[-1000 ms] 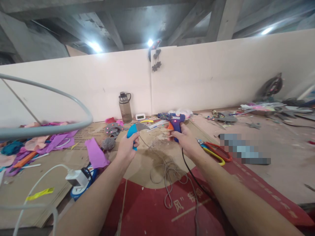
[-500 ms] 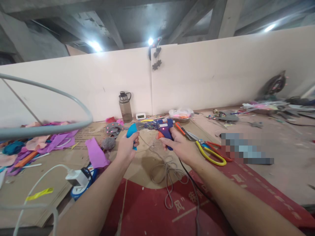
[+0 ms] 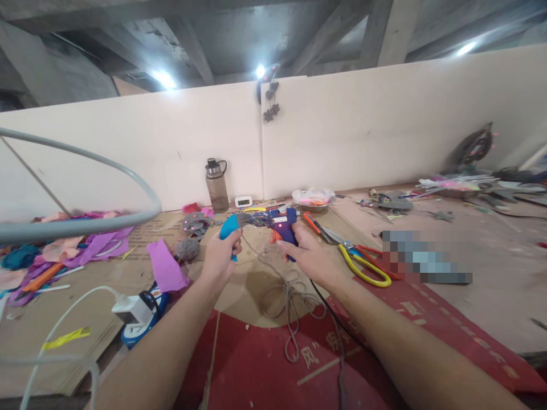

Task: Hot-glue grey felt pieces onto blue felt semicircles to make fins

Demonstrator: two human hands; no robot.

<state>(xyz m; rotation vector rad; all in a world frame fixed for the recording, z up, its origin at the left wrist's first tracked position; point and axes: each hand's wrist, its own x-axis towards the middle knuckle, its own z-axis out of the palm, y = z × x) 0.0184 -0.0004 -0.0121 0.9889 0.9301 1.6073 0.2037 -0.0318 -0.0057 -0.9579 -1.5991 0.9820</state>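
Note:
In the middle of the head view, my left hand (image 3: 224,250) is closed on a curved bright blue piece (image 3: 229,226), which looks like felt or cloth. A grey section (image 3: 245,218) continues from its upper end toward the right. My right hand (image 3: 305,247) grips a dark blue glue gun (image 3: 285,226) with an orange trigger. The gun's nozzle points left and is close to the grey section; whether they touch I cannot tell. Beneath both hands lies a loose tangle of grey cord (image 3: 290,299). My left fingers hide the blue piece's lower part.
Yellow- and red-handled scissors (image 3: 363,267) lie right of my right hand. A grey yarn ball (image 3: 187,249), purple cloth (image 3: 166,266) and a white plug (image 3: 131,309) are at left. Behind stand a bottle (image 3: 217,188) and a bowl (image 3: 314,199). A grey tube (image 3: 85,228) crosses the left foreground.
The blue piece is turned slightly, showing more of its face and the grey section. The glue gun has shifted a little left. Both hands keep their hold.

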